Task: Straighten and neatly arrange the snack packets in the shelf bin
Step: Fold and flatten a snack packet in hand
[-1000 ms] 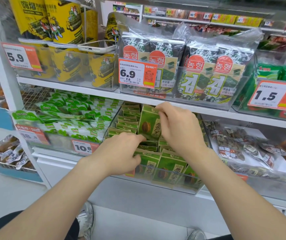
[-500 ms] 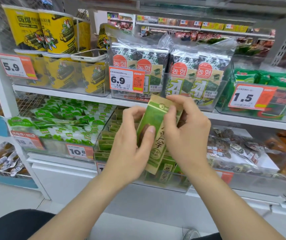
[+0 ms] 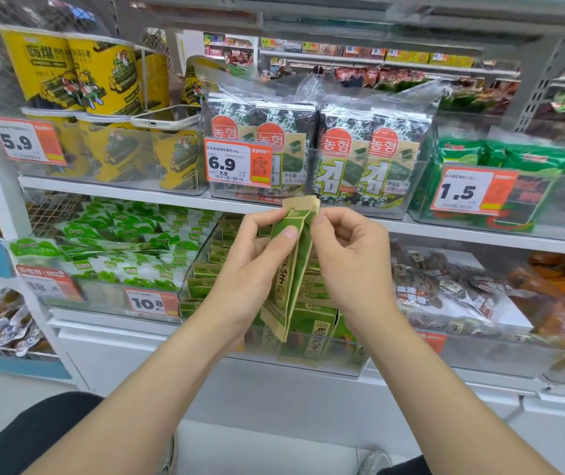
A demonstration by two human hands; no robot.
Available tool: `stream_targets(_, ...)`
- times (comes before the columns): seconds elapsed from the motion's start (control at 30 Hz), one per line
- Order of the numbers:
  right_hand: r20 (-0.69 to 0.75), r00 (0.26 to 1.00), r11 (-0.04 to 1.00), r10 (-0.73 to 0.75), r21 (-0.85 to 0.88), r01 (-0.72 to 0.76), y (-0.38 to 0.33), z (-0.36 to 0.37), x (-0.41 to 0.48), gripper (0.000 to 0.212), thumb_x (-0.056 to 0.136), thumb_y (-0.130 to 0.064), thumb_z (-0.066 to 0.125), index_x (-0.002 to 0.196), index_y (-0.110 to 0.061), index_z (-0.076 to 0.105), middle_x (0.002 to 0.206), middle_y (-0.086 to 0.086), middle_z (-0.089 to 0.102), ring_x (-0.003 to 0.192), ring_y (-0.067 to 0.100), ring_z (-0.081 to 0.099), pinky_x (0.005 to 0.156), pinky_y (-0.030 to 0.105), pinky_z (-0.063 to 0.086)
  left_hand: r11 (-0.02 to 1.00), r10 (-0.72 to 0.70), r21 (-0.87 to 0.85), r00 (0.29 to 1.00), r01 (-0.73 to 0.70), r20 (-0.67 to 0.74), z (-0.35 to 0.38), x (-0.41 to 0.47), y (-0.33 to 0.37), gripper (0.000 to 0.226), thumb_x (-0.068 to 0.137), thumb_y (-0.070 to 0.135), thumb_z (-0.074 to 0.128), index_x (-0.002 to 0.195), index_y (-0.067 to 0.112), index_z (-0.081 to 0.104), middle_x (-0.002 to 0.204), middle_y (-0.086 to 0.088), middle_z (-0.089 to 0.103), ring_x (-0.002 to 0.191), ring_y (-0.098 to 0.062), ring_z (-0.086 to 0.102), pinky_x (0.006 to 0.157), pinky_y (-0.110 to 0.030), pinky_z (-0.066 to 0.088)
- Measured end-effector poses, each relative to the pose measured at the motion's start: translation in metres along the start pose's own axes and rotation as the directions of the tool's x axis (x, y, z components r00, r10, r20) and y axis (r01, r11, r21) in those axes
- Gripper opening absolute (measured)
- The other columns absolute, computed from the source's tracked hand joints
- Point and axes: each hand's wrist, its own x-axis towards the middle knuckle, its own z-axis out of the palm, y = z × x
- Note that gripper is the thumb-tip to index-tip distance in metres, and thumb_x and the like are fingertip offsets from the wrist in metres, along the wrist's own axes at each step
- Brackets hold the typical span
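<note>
Above the clear shelf bin (image 3: 341, 358), my left hand (image 3: 252, 269) and right hand (image 3: 351, 265) each pinch the top of one green snack packet (image 3: 289, 284), holding it upright before the other green packets (image 3: 313, 322) standing in the bin.

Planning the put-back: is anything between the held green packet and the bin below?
Nothing visible. The left hand and right hand hold the green packet above the clear bin; only its own packets lie beneath.

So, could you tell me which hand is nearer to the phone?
Left. The left hand is below and right of the phone; the right hand is farther right, past the packet.
</note>
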Motion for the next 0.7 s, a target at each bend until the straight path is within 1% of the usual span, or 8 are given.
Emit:
stream_targets(0.1,0.010,1.000,1.000,0.015,0.010,-0.015,-0.003,0.008,-0.005,0.021,0.091,-0.031,0.063,0.083,-0.016,0.075,0.077,0.012,0.075,0.070,0.016,0.062,0.073,0.052,0.058,0.999,0.023,-0.028,0.999,-0.024,-0.044,0.003,-0.003,0.008,0.046,0.087,0.041,0.075,0.127,0.020,0.063,0.111,-0.016,0.077,0.096,-0.023,0.074,0.090,-0.049,0.058)
stream_targets(0.2,0.032,0.999,1.000,0.007,-0.002,-0.007,-0.005,0.012,-0.006,0.027,0.094,-0.039,0.060,0.085,-0.017,0.074,0.074,0.011,0.072,0.068,0.018,0.061,0.073,0.059,0.057,0.997,0.075,-0.006,0.994,-0.076,-0.076,0.008,-0.002,0.015,0.034,0.093,0.034,0.074,0.118,0.013,0.065,0.109,-0.012,0.079,0.097,-0.020,0.075,0.091,-0.042,0.059)
stream_targets(0.27,0.045,0.998,0.997,-0.037,-0.071,0.040,-0.004,0.013,-0.003,0.030,0.099,-0.045,0.058,0.087,-0.020,0.071,0.070,0.001,0.069,0.067,0.016,0.060,0.068,0.054,0.055,0.997,0.069,-0.020,0.993,-0.071,-0.101,0.011,0.002,0.015,0.015,0.098,0.032,0.074,0.102,0.019,0.068,0.101,-0.005,0.078,0.095,-0.018,0.073,0.090,-0.040,0.054)
stream_targets(0.33,0.053,0.996,0.987,-0.077,-0.140,0.083,-0.002,0.014,-0.001,0.028,0.105,-0.041,0.055,0.088,-0.022,0.067,0.063,-0.017,0.061,0.061,0.006,0.053,0.062,0.039,0.045,0.998,0.036,-0.053,0.991,-0.043,-0.125,0.015,0.005,0.014,0.019,0.089,0.042,0.073,0.087,0.025,0.066,0.098,-0.009,0.074,0.100,-0.026,0.070,0.093,-0.047,0.050)
stream_targets(0.4,0.042,0.994,0.977,-0.098,-0.188,0.104,0.002,0.015,-0.004,0.025,0.108,-0.033,0.054,0.087,-0.023,0.064,0.060,-0.024,0.056,0.058,0.003,0.048,0.063,0.029,0.037,0.997,0.030,-0.070,0.986,-0.042,-0.166,0.016,0.006,0.011,0.023,0.086,0.045,0.069,0.087,0.023,0.063,0.094,-0.011,0.066,0.097,-0.025,0.065,0.092,-0.049,0.047)
stream_targets(0.5,0.020,0.988,0.959,-0.155,-0.238,0.155,0.011,0.015,-0.012,0.021,0.109,-0.026,0.054,0.091,-0.020,0.063,0.062,-0.022,0.055,0.060,0.004,0.050,0.061,0.025,0.034,0.998,0.044,-0.031,0.980,-0.051,-0.194,0.012,0.007,0.003,0.019,0.091,0.040,0.064,0.081,0.024,0.062,0.089,-0.005,0.061,0.091,-0.019,0.056,0.087,-0.044,0.044)
stream_targets(0.63,0.060,0.988,0.965,-0.144,-0.210,0.154,0.009,0.007,-0.013,0.015,0.104,-0.027,0.064,0.091,-0.019,0.066,0.071,-0.015,0.062,0.066,0.005,0.056,0.066,0.031,0.046,0.996,0.017,-0.081,0.991,-0.028,-0.133,0.008,0.008,-0.003,0.015,0.095,0.041,0.067,0.092,0.026,0.070,0.099,-0.006,0.073,0.098,-0.022,0.065,0.097,-0.048,0.051)
stream_targets(0.7,0.162,0.986,0.984,-0.032,-0.167,0.059,0.004,-0.001,-0.013,0.009,0.094,-0.024,0.074,0.091,-0.020,0.067,0.082,-0.009,0.069,0.074,0.009,0.064,0.070,0.033,0.054,0.994,0.017,-0.104,0.991,-0.031,-0.134,0.007,0.008,-0.002,0.023,0.094,0.045,0.071,0.102,0.024,0.070,0.102,-0.005,0.074,0.100,-0.021,0.066,0.099,-0.046,0.051)
